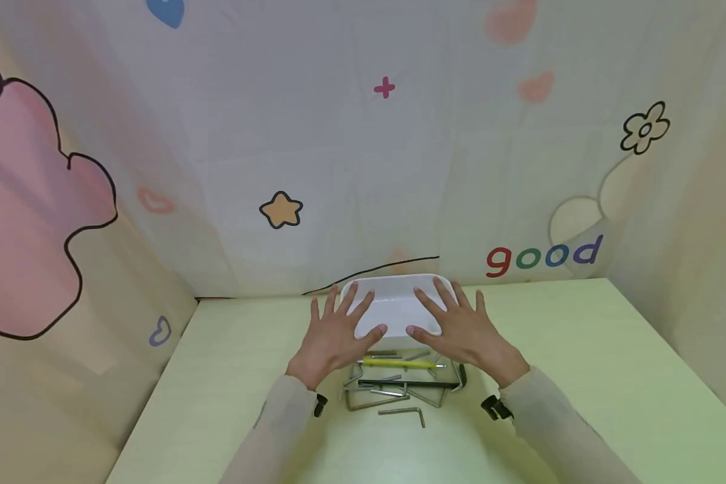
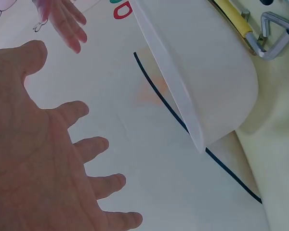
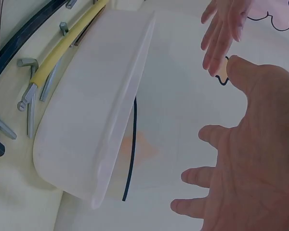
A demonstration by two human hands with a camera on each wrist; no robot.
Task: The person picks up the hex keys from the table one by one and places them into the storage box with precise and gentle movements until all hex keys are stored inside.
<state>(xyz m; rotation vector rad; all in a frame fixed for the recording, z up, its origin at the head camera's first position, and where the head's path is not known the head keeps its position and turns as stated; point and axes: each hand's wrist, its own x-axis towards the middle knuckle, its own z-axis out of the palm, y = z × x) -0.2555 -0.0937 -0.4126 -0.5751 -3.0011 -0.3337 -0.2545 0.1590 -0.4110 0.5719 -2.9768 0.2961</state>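
Both hands hover palm down with fingers spread, holding nothing. The left hand is over the left end of a white tray, and the right hand is over its right end. Both wrist views show a gap between the fingers and the tray's rim. Several L-shaped hex keys lie in a loose pile on the table in front of the tray. Among them are a long black hex key and a yellow-sleeved tool with metal ends. In the head view the hands and tray rim partly cover the pile's far side.
The pale green table extends to both sides of the tray. Right behind the tray hangs a printed curtain, which also encloses the left and right sides. The word "good" is printed on it at the right.
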